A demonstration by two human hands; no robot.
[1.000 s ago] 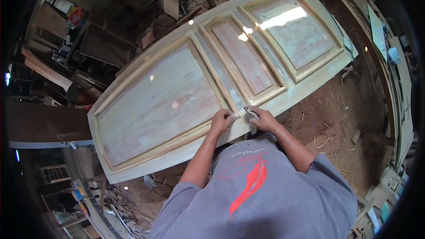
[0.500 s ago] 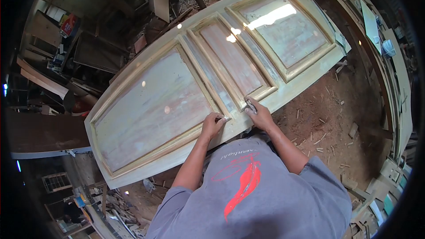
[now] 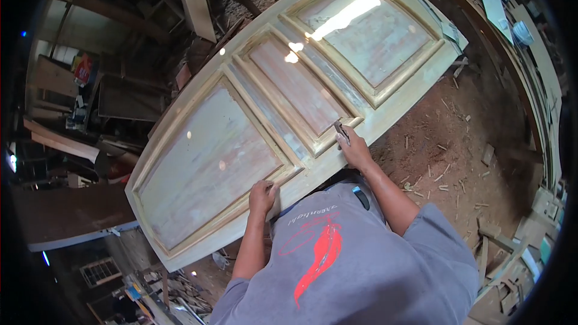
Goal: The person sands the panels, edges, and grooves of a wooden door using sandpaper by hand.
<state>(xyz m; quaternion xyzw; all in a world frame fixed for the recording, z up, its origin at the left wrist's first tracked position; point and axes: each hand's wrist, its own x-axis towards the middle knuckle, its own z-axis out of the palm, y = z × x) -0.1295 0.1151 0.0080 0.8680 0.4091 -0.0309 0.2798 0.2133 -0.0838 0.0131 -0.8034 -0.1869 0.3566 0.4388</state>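
A pale wooden panel door lies in front of me, with three framed panels edged by raised moulding. My right hand is closed around a small dark flat tool by the lower corner of the middle panel's moulding. The tool's exact kind is unclear. My left hand rests with curled fingers on the door's near edge, beside the moulding of the large left panel. Whatever may be in those fingers is hidden.
Wood scraps and shavings litter the dirt floor at right. Long boards stand along the right side, with a pale blue container by them. A dark board and clutter lie at left. A light board leans behind the door.
My left hand has moved left and toward me along the door's near edge, away from the gap between panels. My right hand stays by the middle panel's corner, slightly higher. The view has shifted.
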